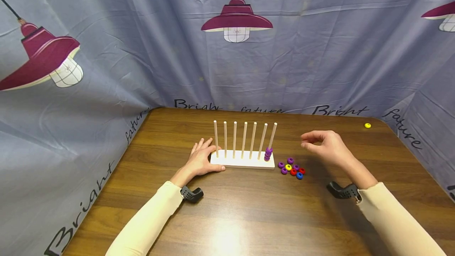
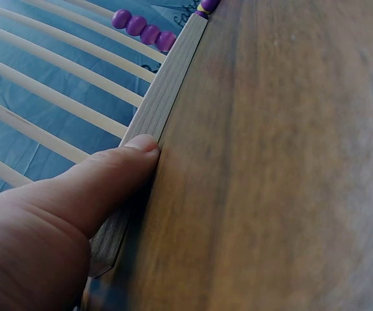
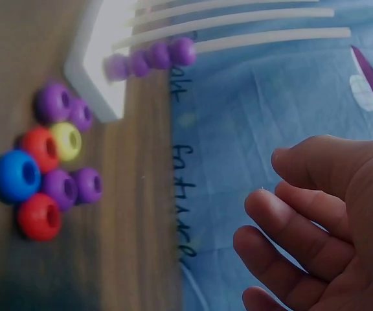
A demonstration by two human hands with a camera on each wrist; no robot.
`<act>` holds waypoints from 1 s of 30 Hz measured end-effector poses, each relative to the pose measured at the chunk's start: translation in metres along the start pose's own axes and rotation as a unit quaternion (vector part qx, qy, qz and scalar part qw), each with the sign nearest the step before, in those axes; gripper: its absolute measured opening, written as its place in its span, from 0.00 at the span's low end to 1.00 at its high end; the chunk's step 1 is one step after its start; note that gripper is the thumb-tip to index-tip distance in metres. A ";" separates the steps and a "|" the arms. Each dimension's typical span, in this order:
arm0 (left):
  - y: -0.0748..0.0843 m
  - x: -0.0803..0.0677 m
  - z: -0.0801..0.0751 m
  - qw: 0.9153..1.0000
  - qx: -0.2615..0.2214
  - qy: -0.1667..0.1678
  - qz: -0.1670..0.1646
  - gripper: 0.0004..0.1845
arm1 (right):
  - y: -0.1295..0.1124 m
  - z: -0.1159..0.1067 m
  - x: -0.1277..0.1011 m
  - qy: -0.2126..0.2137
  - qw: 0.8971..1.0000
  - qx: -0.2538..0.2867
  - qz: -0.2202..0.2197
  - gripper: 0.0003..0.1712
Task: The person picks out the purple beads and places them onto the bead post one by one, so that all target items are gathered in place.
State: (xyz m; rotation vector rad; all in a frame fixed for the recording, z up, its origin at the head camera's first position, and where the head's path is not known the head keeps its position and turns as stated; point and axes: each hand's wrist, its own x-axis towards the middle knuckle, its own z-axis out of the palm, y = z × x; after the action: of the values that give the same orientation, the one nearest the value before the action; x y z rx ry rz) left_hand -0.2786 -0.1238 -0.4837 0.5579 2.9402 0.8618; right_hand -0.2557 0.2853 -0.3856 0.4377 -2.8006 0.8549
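Observation:
A pale wooden peg rack [image 1: 243, 162] stands upright on the table, with several thin pegs rising from its base. Four-bead height aside, a short stack of purple beads [image 1: 268, 154] sits low on the rightmost peg. My left hand [image 1: 199, 162] holds the left end of the base, its thumb [image 2: 118, 168] along the front edge and its index finger behind. Right of the rack lies a loose cluster of purple, red, yellow and blue beads, among them a blue bead [image 3: 16, 176] and a yellow bead [image 3: 65, 141]. Above and beyond them hovers my right hand [image 1: 328, 145], fingers loosely bent, holding nothing.
A lone yellow bead [image 1: 367, 125] lies near the far right corner of the brown wooden table [image 1: 263, 216]. Grey-blue curtains [image 1: 199, 74] printed with lamps and lettering hang around the back and sides.

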 end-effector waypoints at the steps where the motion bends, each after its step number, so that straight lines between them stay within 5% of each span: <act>1: 0.000 0.000 0.000 1.000 0.000 0.002 0.001 0.35 | 0.002 0.003 0.000 0.001 1.000 0.002 0.000 0.11; 30: 0.000 0.001 0.001 1.000 0.004 -0.003 -0.005 0.35 | 0.036 0.060 -0.011 -0.044 0.997 0.042 0.040 0.17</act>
State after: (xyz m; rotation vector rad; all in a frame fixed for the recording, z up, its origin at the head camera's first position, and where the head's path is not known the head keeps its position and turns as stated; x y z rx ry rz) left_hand -0.2794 -0.1231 -0.4844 0.5432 2.9394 0.8477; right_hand -0.2624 0.2824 -0.4558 0.3865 -2.8880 0.9981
